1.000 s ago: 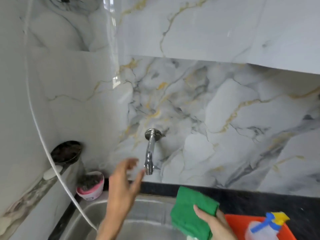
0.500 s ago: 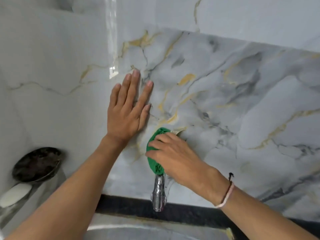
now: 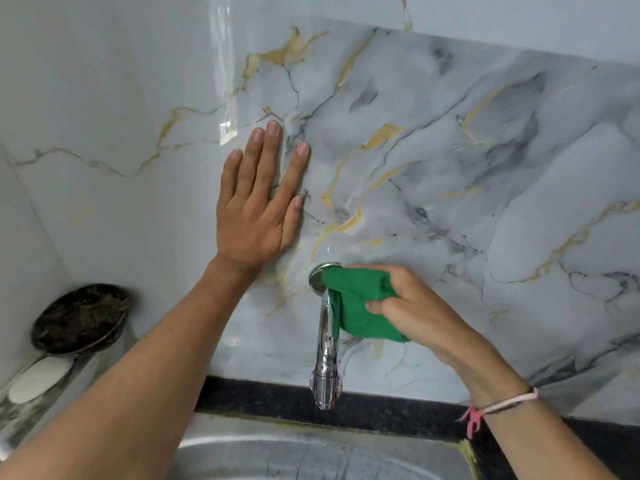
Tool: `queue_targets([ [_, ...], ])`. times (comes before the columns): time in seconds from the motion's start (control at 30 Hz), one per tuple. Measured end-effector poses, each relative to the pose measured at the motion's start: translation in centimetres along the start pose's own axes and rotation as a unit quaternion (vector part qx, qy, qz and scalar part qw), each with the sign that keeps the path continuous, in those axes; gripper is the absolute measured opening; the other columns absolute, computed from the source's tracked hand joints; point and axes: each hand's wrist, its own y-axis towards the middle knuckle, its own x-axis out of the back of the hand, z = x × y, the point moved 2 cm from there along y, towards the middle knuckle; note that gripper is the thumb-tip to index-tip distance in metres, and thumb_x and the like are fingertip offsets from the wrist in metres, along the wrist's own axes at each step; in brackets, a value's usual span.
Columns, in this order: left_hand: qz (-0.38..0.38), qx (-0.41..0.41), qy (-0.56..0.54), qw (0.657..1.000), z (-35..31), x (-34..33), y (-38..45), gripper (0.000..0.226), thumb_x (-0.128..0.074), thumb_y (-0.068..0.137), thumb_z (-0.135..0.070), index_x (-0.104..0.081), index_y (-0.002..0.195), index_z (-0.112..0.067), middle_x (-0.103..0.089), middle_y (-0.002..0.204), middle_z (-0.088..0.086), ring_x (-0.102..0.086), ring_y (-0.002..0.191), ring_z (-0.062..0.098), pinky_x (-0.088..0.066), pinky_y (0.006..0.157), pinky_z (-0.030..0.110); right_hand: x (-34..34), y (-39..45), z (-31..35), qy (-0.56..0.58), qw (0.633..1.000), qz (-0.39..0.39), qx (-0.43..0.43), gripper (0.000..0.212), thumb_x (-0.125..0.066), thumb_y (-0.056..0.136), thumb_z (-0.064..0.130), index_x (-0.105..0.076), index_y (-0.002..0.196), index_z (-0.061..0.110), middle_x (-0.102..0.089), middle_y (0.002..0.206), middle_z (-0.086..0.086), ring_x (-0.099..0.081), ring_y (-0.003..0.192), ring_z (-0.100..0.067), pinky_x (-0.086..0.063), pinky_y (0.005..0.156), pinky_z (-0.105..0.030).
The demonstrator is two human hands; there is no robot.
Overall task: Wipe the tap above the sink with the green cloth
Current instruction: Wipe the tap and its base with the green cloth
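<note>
The right hand (image 3: 420, 311) is closed around a bunched green cloth (image 3: 360, 306), fingers curled over the top of the fabric and the thumb tucked under its near fold, so the cloth is pinched firmly between them. The hand presses the cloth against the right side of the chrome tap (image 3: 325, 355), up where the spout meets its round wall flange (image 3: 316, 277); part of the flange shows to the left of the cloth, the rest is covered. The cloth is a plain, saturated green with soft creases, and it hangs in a loose fold down the right of the spout. No writing, label or brand can be read on the cloth or on the tap.

The tap is polished and mirror-bright, a slim spout dropping straight down from the flange and ending in a thicker nozzle, which hangs in front of the black stone ledge (image 3: 270, 400). A thin pink and dark thread bracelet (image 3: 498, 405) circles the right wrist.

The left hand (image 3: 258, 209) holds nothing: it lies flat and open on the marble-patterned wall (image 3: 485, 168), up and to the left of the tap, fingers spread a little and pointing upward, palm touching the tile. The tiles are glossy grey-white with gold and dark veins.

Below the tap, past the ledge, the rim of a steel sink (image 3: 294, 452) shows. Far left of the tap, a dark round dish (image 3: 79, 318) sits in the corner with a white oval bar of soap (image 3: 40, 379) just below it.
</note>
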Motion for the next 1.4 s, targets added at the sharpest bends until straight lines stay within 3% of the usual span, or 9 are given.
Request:
queue_targets([
  [0.13,-0.006,-0.002,-0.007,1.0,0.0,-0.1,0.0,0.061,-0.032,0.102,-0.035,-0.031,0.161,-0.019,-0.025,0.165,0.018,-0.034,0.153,0.035,-0.033,0.123,0.05,-2.8,-1.7,-7.0,0.517,0.838,0.017,-0.174,0.059,-0.073,0.069,-0.006,-0.061,0.126,0.001,-0.078,0.11,-0.024,-0.078,0.095,-0.036,-0.066,0.069,-0.042],
  [0.3,-0.013,-0.01,-0.005,1.0,0.1,-0.2,-0.2,0.061,-0.035,0.101,-0.033,-0.033,0.16,-0.017,-0.029,0.164,0.02,-0.034,0.153,0.035,-0.035,0.122,0.052,-10.2,-1.3,-9.0,0.703,0.668,0.044,-0.238,0.055,-0.069,0.066,0.01,-0.067,0.119,-0.003,-0.072,0.113,-0.037,-0.072,0.095,-0.048,-0.056,0.092,-0.065],
  [0.47,-0.022,-0.019,0.005,1.0,0.2,-0.5,-0.3,0.061,-0.035,0.1,-0.033,-0.036,0.159,-0.016,-0.03,0.164,0.02,-0.031,0.154,0.034,-0.033,0.122,0.051,-11.3,1.5,-5.9,0.677,0.692,0.009,-0.249,0.041,-0.064,0.072,0.026,-0.082,0.097,-0.001,-0.08,0.095,-0.029,-0.078,0.078,-0.043,-0.065,0.065,-0.05],
  [0.67,-0.023,-0.019,0.006,1.0,0.2,-0.4,-0.2,0.061,-0.034,0.1,-0.033,-0.036,0.159,-0.016,-0.032,0.162,0.021,-0.038,0.15,0.037,-0.036,0.12,0.052,-8.3,0.4,-5.5,0.638,0.734,-0.028,-0.233,0.031,-0.06,0.074,0.018,-0.078,0.091,-0.001,-0.08,0.085,-0.025,-0.077,0.069,-0.039,-0.06,0.077,-0.049],
  [0.83,-0.027,-0.015,-0.006,1.0,0.1,-0.3,-0.2,0.062,-0.037,0.099,-0.033,-0.037,0.159,-0.016,-0.031,0.163,0.02,-0.035,0.152,0.035,-0.037,0.121,0.051,-5.1,-2.6,-3.8,0.479,0.843,-0.202,-0.138,0.016,-0.061,0.076,0.015,-0.075,0.083,0.016,-0.081,0.066,-0.009,-0.074,0.06,-0.028,-0.057,0.045,-0.031],
  [0.93,-0.02,-0.013,-0.012,1.0,0.1,-0.2,-0.1,0.064,-0.04,0.098,-0.033,-0.035,0.159,-0.017,-0.03,0.164,0.018,-0.034,0.153,0.034,-0.037,0.121,0.051,-4.0,-3.2,-0.2,0.235,0.918,-0.316,0.056,0.029,-0.056,0.081,0.014,-0.077,0.099,0.023,-0.082,0.096,-0.003,-0.075,0.094,-0.026,-0.063,0.075,-0.034],
  [1.07,-0.017,-0.011,-0.018,1.0,0.1,0.1,-0.2,0.063,-0.038,0.099,-0.034,-0.034,0.16,-0.018,-0.03,0.163,0.019,-0.036,0.152,0.035,-0.037,0.121,0.051,-7.5,-2.4,2.4,-0.3,0.942,-0.09,0.122,0.08,-0.044,0.089,0.064,-0.031,0.156,0.022,-0.02,0.17,-0.002,-0.015,0.155,-0.015,-0.016,0.129,-0.035],
  [1.17,-0.017,-0.014,-0.017,1.0,0.1,0.0,-0.2,0.063,-0.04,0.099,-0.034,-0.035,0.159,-0.017,-0.028,0.164,0.018,-0.033,0.153,0.033,-0.037,0.121,0.051,-8.0,-2.5,2.4,-0.348,0.926,-0.113,0.098,0.106,-0.018,0.076,0.094,-0.036,0.153,0.023,-0.021,0.169,-0.006,-0.012,0.156,-0.02,-0.015,0.129,-0.048],
  [1.4,-0.02,-0.011,-0.015,1.0,0.1,-0.2,-0.3,0.062,-0.037,0.1,-0.034,-0.035,0.159,-0.018,-0.028,0.164,0.018,-0.035,0.152,0.034,-0.037,0.121,0.051,-10.1,-1.6,2.8,-0.387,0.907,-0.146,0.084,0.074,-0.048,0.082,0.052,-0.049,0.146,0.014,-0.03,0.165,-0.017,-0.019,0.155,-0.034,-0.024,0.124,-0.058],
])
